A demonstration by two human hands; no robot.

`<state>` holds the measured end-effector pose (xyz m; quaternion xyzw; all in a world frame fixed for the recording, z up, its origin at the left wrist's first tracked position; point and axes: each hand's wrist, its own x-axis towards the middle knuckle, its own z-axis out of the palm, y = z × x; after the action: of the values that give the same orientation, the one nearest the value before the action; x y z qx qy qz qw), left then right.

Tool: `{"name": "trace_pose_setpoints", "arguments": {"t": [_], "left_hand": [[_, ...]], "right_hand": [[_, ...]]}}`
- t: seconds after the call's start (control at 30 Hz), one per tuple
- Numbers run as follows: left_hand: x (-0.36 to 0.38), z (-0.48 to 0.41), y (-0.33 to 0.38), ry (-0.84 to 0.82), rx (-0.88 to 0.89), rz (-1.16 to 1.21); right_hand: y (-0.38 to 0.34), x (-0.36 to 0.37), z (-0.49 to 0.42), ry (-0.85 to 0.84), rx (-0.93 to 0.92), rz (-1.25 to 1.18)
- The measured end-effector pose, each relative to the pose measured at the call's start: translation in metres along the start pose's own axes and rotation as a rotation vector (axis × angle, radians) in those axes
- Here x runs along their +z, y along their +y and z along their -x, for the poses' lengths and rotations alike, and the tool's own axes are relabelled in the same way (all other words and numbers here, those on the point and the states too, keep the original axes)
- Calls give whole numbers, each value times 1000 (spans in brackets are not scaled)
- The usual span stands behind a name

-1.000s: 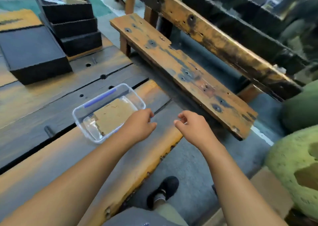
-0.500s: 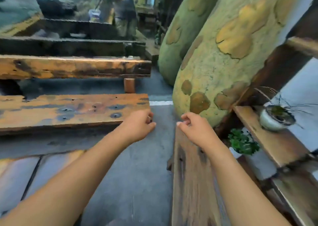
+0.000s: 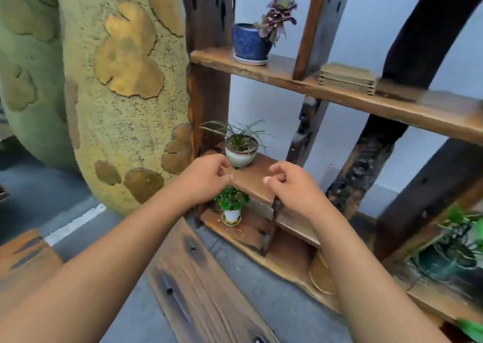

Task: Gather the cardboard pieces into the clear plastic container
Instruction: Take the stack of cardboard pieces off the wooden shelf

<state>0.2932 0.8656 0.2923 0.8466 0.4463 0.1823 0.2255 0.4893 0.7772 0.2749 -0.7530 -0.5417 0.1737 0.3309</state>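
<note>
- Three potted plants stand on the wooden shelving: a blue pot (image 3: pixel 250 42) on the upper shelf (image 3: pixel 366 102), a pale pot (image 3: pixel 241 151) on the small middle shelf, a tiny white pot (image 3: pixel 232 213) below.
- A stack of cardboard pieces (image 3: pixel 346 78) lies on the upper shelf, right of the blue pot.
- The left hand (image 3: pixel 206 183) and right hand (image 3: pixel 292 189) hover loosely curled, holding nothing.
- The clear container is out of view.

A: What is cut off?
B: Both forearms run out at six o'clock; the dark potted plant (image 3: pixel 449 253) at four o'clock is blurred and clipped.
A: And the cardboard stack (image 3: pixel 347 78)?
B: At one o'clock, too blurred to count pieces.
</note>
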Motion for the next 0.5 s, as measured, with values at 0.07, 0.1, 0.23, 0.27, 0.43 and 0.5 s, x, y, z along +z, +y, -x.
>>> {"name": "trace_pose_setpoints", "arguments": {"t": [0.07, 0.1, 0.23, 0.27, 0.43, 0.5], "left_hand": [[4, -33, 17, -28, 86, 13], [5, -46, 24, -46, 122, 9], [6, -101, 43, -97, 276, -31], [6, -115, 46, -116, 305, -37], [-6, -195, 65, -153, 407, -47], [-12, -224, 75, -142, 449, -44]], "right_hand": [[6, -20, -12, 60, 51, 8], [7, -28, -17, 85, 67, 12], [8, -57, -44, 193, 86, 77], [8, -63, -51, 211, 97, 95], [7, -93, -98, 282, 188, 95], [9, -105, -118, 305, 225, 108]]}}
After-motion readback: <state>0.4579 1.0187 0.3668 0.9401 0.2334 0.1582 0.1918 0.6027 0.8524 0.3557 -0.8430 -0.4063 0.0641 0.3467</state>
